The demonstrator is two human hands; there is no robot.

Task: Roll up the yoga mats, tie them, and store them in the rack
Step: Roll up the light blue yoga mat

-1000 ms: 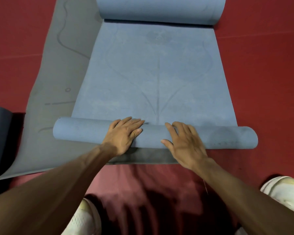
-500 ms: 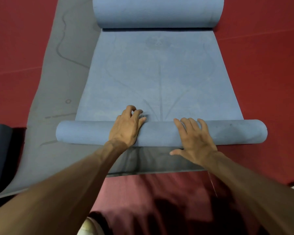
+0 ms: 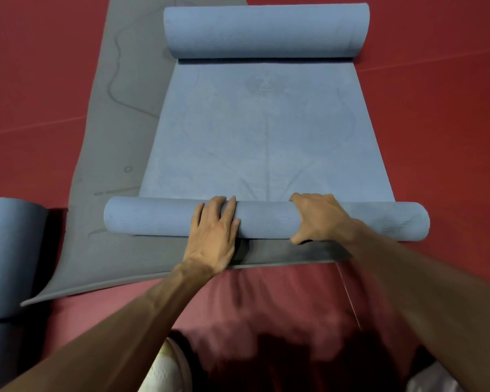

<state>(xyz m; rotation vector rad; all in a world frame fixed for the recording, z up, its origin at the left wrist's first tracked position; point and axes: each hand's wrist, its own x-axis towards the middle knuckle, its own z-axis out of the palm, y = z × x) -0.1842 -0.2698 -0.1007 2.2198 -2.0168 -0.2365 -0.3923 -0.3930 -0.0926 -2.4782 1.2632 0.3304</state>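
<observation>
A blue yoga mat (image 3: 266,137) lies on the floor with both ends rolled. Its far roll (image 3: 266,29) is thick; its near roll (image 3: 153,219) is thinner and lies crosswise in front of me. My left hand (image 3: 214,230) presses flat on the near roll's middle, fingers straight over the top. My right hand (image 3: 317,219) grips the same roll a little to the right, fingers curled over its far side and thumb under its near side. A grey mat (image 3: 119,108) is spread beneath the blue one and sticks out to the left and toward me.
The red floor (image 3: 436,123) surrounds the mats. Part of another blue-grey mat (image 3: 9,250) curls up at the left edge. My white shoes (image 3: 167,369) show at the bottom, near my knees.
The near roll has moved away from me and grown thicker. My right hand went from lying flat to curling round the roll. My view has shifted forward.
</observation>
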